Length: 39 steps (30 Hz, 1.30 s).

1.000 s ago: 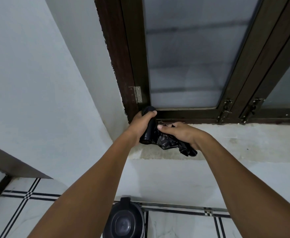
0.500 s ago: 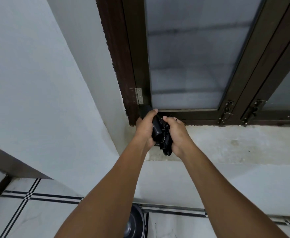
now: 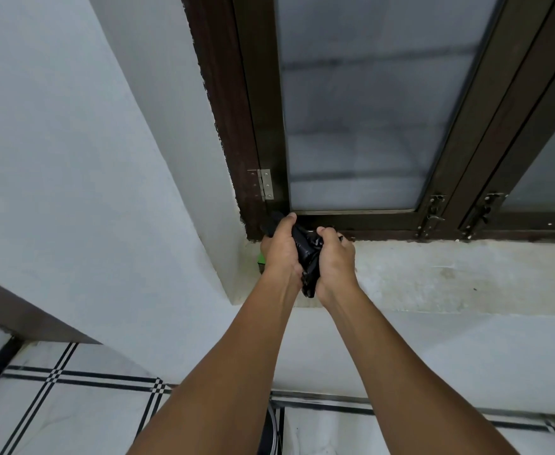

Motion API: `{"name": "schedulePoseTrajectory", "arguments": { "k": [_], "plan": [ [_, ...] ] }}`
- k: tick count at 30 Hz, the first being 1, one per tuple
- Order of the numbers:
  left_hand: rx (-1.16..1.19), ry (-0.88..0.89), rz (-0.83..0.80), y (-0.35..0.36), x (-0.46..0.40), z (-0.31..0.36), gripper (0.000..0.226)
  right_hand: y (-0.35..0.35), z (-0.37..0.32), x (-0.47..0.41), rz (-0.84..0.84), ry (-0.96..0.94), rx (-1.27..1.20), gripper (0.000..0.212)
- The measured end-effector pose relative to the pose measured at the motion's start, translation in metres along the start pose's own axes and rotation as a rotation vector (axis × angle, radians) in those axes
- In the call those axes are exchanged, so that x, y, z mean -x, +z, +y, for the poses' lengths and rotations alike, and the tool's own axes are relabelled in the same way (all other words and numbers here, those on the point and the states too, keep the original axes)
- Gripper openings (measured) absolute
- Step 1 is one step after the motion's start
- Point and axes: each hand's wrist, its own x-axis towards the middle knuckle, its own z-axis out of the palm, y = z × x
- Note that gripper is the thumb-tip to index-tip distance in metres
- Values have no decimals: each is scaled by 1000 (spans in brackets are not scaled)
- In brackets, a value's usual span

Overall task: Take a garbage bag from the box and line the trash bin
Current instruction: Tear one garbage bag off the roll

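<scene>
White walls meet in a corner beside a dark-framed window [image 3: 351, 110] with frosted glass, and a pale, stained sill [image 3: 450, 277] runs under it. A silver hinge [image 3: 264, 184] sits on the frame's left edge, and two latches [image 3: 435, 208] show at the lower right of the pane. Below, the floor [image 3: 59, 402] is white tile with black line borders. At the bottom edge, between the forearms, a sliver of a dark round thing shows; whether it is the bin cannot be told.

Both hands are raised over the sill's left end, close together, with a crumpled black bag [image 3: 307, 254] squeezed between them. The left hand [image 3: 281, 251] is closed around the bag's left side, its thumb up at the top against the window frame's lower rail, fingers wrapped out of sight behind the plastic. The right hand [image 3: 335, 257] grips the bag's right side, its fingers curled over the top of the bundle and its palm pressed in toward the other hand. A tail of the bag hangs down between the two wrists, just above the sill's front edge.

A small green patch [image 3: 261, 259] peeks out just left of the left hand, on the sill by the corner; what it belongs to cannot be told.
</scene>
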Motion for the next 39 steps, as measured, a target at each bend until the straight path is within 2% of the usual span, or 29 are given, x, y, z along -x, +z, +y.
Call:
{"name": "schedulePoseTrajectory", "arguments": {
  "k": [5, 7, 11, 15, 17, 21, 24, 26, 27, 30, 31, 32, 34, 36, 39],
  "plan": [
    [50, -60, 52, 1, 4, 1, 57, 3, -6, 3, 20, 51, -107, 6],
    [89, -94, 73, 0, 3, 1, 60, 0, -8, 1, -2, 85, -123, 13],
    [46, -22, 13, -3, 0, 6, 50, -15, -17, -7, -127, 111, 153, 35],
    [-79, 36, -81, -5, 2, 14, 48, -33, -33, -9, -456, 116, 450, 61],
    [-114, 59, -101, -5, 1, 17, 51, -34, -38, -10, -533, 57, 554, 59],
    [-158, 35, -108, -7, -5, 16, 60, -37, -42, -9, -573, -41, 725, 45],
    [-131, -66, -122, -8, -11, 14, 84, -37, -43, -7, -575, 7, 604, 29],
    [-142, -110, -120, -10, -17, 11, 89, -37, -42, -7, -531, 85, 452, 17],
    [-153, -120, -117, -10, -13, 12, 81, -37, -40, -8, -506, 120, 379, 16],
    [-150, -127, -110, -12, -4, 15, 36, -41, -33, -12, -491, 220, 191, 25],
    [-147, -137, -109, -13, -6, 13, 30, -43, -30, -13, -501, 252, 133, 28],
    [-143, -140, -113, -14, -8, 12, 33, -44, -27, -15, -510, 277, 79, 31],
    [-173, -119, -117, -14, -9, 11, 54, -46, -22, -20, -537, 303, 18, 35],
    [-354, 30, -73, -15, -14, 13, 65, -49, -17, -24, -557, 303, 18, 36],
    [-831, 420, -53, -13, -11, 21, 60, -55, -10, -31, -526, 295, 65, 37]
  ]
}}
